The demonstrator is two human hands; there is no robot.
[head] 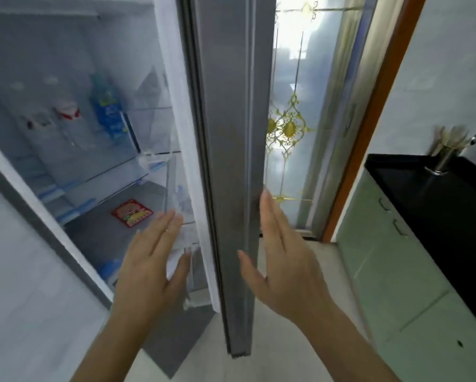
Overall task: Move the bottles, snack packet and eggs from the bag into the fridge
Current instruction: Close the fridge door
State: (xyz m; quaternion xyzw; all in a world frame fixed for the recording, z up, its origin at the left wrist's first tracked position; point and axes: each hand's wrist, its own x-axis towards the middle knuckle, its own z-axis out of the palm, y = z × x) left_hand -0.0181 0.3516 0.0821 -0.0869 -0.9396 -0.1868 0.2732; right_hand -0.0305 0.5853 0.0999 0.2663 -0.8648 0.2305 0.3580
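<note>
The fridge door (231, 161) stood edge-on to the camera, half swung, and both hands were up either side of it. The right hand (283, 260) lay flat and spread against the door's outer face, fingers wide, holding nothing. The left hand (151, 260) was just as wide and empty, hovering at the inner side near the clear door shelf (176, 188); whether it touched the plastic, I couldn't tell.

Inside, the goods looked stowed. The red snack packet (132, 213) lay flat on the lower shelf (99, 230), and the blue-labelled bottle (108, 108) stood on the shelf above, with two clear bottles with red labels (55, 117) to its left, blurred. Eggs? Not visible from here, and the bag was out of shot too.

So the step in hand read as closing up. To do it well, the push belonged with the right palm, steady and flat, low on the panel where it already sat. The left hand needed to come clear of the gap first, because fingers beside that white seal (173, 106) would be pinched. A gentle swing would suit, as a slam could topple the standing bottles; press until the seal met the frame all the way down
</note>
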